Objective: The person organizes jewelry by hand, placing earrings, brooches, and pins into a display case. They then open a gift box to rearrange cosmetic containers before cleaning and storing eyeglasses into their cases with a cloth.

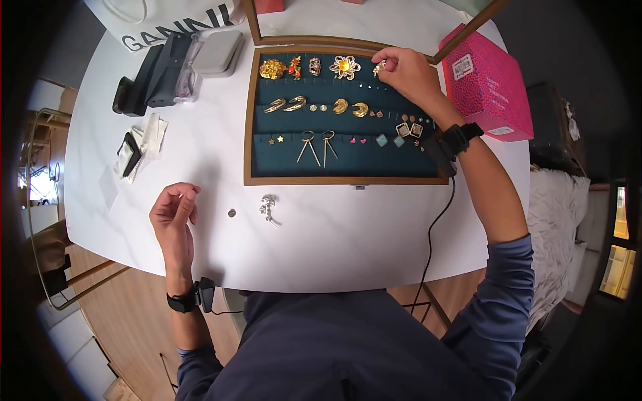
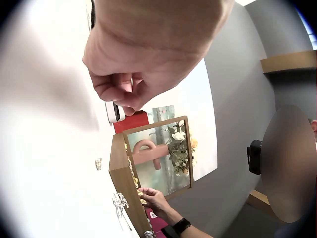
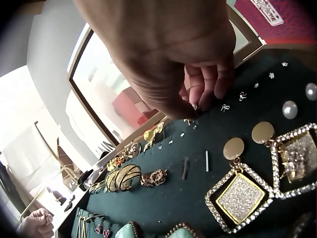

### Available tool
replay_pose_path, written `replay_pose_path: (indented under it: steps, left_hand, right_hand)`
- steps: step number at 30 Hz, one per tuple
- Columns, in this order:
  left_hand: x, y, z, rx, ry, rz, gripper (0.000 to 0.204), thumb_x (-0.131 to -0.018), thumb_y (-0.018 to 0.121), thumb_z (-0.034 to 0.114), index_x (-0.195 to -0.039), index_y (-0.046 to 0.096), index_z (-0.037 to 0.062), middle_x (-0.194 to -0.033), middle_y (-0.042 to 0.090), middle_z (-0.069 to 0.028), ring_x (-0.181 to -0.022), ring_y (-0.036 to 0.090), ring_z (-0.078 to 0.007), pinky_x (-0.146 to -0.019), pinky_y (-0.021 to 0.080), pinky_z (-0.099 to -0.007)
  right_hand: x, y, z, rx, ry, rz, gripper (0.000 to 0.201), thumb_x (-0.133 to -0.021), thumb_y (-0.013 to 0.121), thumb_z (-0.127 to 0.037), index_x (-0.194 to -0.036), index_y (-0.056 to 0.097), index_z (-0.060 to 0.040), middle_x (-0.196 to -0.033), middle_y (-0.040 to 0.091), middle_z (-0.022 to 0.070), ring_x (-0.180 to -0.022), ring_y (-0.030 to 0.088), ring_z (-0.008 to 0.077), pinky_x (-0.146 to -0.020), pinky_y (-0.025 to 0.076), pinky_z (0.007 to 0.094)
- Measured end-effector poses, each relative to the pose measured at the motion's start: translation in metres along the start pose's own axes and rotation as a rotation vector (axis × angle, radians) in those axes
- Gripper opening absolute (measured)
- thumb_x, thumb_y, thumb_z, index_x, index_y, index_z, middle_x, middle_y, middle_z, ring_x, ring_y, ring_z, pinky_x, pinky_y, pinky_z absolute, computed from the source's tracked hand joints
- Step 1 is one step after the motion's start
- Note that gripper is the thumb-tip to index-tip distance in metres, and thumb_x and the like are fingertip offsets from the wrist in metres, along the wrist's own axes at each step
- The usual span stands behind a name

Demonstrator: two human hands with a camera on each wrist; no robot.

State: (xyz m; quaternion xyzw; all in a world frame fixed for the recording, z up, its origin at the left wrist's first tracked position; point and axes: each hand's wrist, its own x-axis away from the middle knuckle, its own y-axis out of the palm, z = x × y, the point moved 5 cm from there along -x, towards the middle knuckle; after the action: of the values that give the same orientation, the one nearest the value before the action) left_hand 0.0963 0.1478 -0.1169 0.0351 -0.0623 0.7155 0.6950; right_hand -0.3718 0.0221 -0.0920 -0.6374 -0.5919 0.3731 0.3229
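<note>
My right hand (image 1: 411, 77) is over the top right of the wooden jewellery box (image 1: 348, 180), pinching a small sparkling piece of jewellery (image 1: 380, 67) near the dark green lining. Fingers cover most of that piece in the right wrist view. Along the same top row sit a flower brooch (image 1: 345, 67), a jewelled piece (image 1: 315, 65) and a round gold piece (image 1: 272, 69). My left hand (image 1: 174, 214) hovers over the white table, fingers loosely curled, with nothing visible in them. To its right lie a small round metal piece (image 1: 232, 213) and a silver flower brooch (image 1: 269, 210).
The box's glass lid (image 2: 163, 153) stands raised at the back. A pink box (image 1: 487, 83) is close on the right. Dark cases (image 1: 160, 70), a grey case (image 1: 219, 53) and a white bag (image 1: 160, 27) stand at the back left. A cable (image 1: 428, 257) trails from the right wrist.
</note>
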Motion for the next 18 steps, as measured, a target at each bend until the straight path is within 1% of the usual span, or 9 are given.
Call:
replay_pose_path:
  steps: [4, 5, 6, 7, 10, 12, 14, 17, 18]
  left_hand:
    - [0.0, -0.003, -0.002, -0.192, 0.081, -0.033, 0.009, -0.095, 0.07, 0.004, -0.103, 0.071, 0.0018, -0.101, 0.07, -0.0044, -0.073, 0.054, -0.0082, -0.066, 0.045, -0.0239]
    - [0.003, -0.007, -0.001, -0.295, 0.113, -0.043, 0.012, -0.093, 0.071, 0.002, -0.104, 0.071, 0.002, -0.102, 0.071, -0.0044, -0.077, 0.057, -0.0096, -0.068, 0.047, -0.025]
    - [0.007, -0.004, 0.006, -0.462, 0.167, -0.124, 0.019, -0.088, 0.072, -0.003, -0.107, 0.071, 0.0021, -0.1, 0.071, -0.0045, -0.08, 0.06, -0.0114, -0.068, 0.047, -0.0258]
    - [0.012, 0.002, 0.013, -0.62, 0.224, -0.217, 0.027, -0.084, 0.073, -0.007, -0.109, 0.072, 0.0021, -0.098, 0.071, -0.0045, -0.084, 0.063, -0.0133, -0.068, 0.047, -0.0266]
    - [0.026, 0.016, 0.017, -0.612, 0.22, -0.24, 0.033, -0.079, 0.079, -0.004, -0.11, 0.071, 0.002, -0.097, 0.07, -0.008, -0.087, 0.066, -0.02, -0.075, 0.049, -0.0322]
    - [0.03, 0.025, 0.022, -0.764, 0.299, -0.276, 0.036, -0.077, 0.082, -0.002, -0.111, 0.072, 0.0016, -0.101, 0.07, -0.0101, -0.091, 0.066, -0.0242, -0.076, 0.05, -0.0319]
    - [0.033, 0.034, 0.023, -0.807, 0.354, -0.3, 0.035, -0.078, 0.082, -0.001, -0.111, 0.072, 0.0024, -0.1, 0.069, -0.0112, -0.09, 0.065, -0.0279, -0.077, 0.051, -0.0351]
    - [0.036, 0.042, 0.02, -0.823, 0.347, -0.322, 0.029, -0.08, 0.078, -0.002, -0.108, 0.072, 0.0019, -0.097, 0.068, -0.0119, -0.09, 0.064, -0.0311, -0.083, 0.051, -0.0389]
    - [0.035, 0.042, 0.015, -0.808, 0.361, -0.328, 0.027, -0.08, 0.077, -0.003, -0.106, 0.072, 0.0017, -0.097, 0.068, -0.0119, -0.09, 0.063, -0.0313, -0.083, 0.051, -0.0391]
  right_hand:
    - [-0.008, 0.001, 0.022, -0.085, -0.119, 0.062, 0.03, -0.08, 0.072, -0.015, -0.109, 0.077, -0.0098, -0.076, 0.068, 0.005, -0.075, 0.068, 0.0193, -0.07, 0.054, 0.0354]
    - [-0.001, -0.009, 0.01, -0.159, -0.002, 0.048, 0.03, -0.084, 0.07, -0.013, -0.113, 0.076, -0.01, -0.078, 0.069, 0.0026, -0.076, 0.067, 0.0135, -0.069, 0.053, 0.0316]
    - [-0.004, -0.01, 0.018, -0.179, -0.123, 0.127, 0.028, -0.087, 0.069, -0.01, -0.113, 0.076, -0.0096, -0.077, 0.067, -0.0007, -0.074, 0.063, 0.0079, -0.066, 0.05, 0.0264]
    - [0.0, -0.015, 0.01, -0.225, -0.061, 0.104, 0.025, -0.088, 0.071, -0.011, -0.112, 0.075, -0.009, -0.075, 0.063, -0.0029, -0.072, 0.059, 0.0057, -0.064, 0.048, 0.0238]
    - [0.042, -0.021, -0.068, -0.361, -0.105, 0.096, 0.02, -0.091, 0.069, -0.007, -0.11, 0.074, -0.007, -0.073, 0.059, -0.0051, -0.069, 0.056, 0.0032, -0.062, 0.045, 0.0215]
    - [0.082, -0.01, -0.123, -0.48, -0.003, -0.066, 0.015, -0.092, 0.069, -0.004, -0.106, 0.073, -0.0052, -0.072, 0.06, -0.0036, -0.065, 0.055, 0.002, -0.059, 0.044, 0.0205]
    - [0.109, 0.005, -0.16, -0.576, -0.074, -0.196, 0.014, -0.089, 0.067, 0.002, -0.101, 0.071, -0.0032, -0.075, 0.061, -0.0009, -0.065, 0.057, 0.0041, -0.059, 0.046, 0.0228]
    - [0.136, 0.039, -0.184, -0.484, -0.291, -0.205, 0.015, -0.083, 0.069, 0.002, -0.098, 0.07, -0.0032, -0.084, 0.066, 0.0106, -0.066, 0.067, 0.0233, -0.061, 0.053, 0.0332]
    - [0.147, 0.052, -0.188, -0.402, -0.354, -0.208, 0.018, -0.084, 0.07, 0.0, -0.101, 0.07, -0.0051, -0.086, 0.065, 0.0101, -0.07, 0.069, 0.0248, -0.062, 0.054, 0.0362]
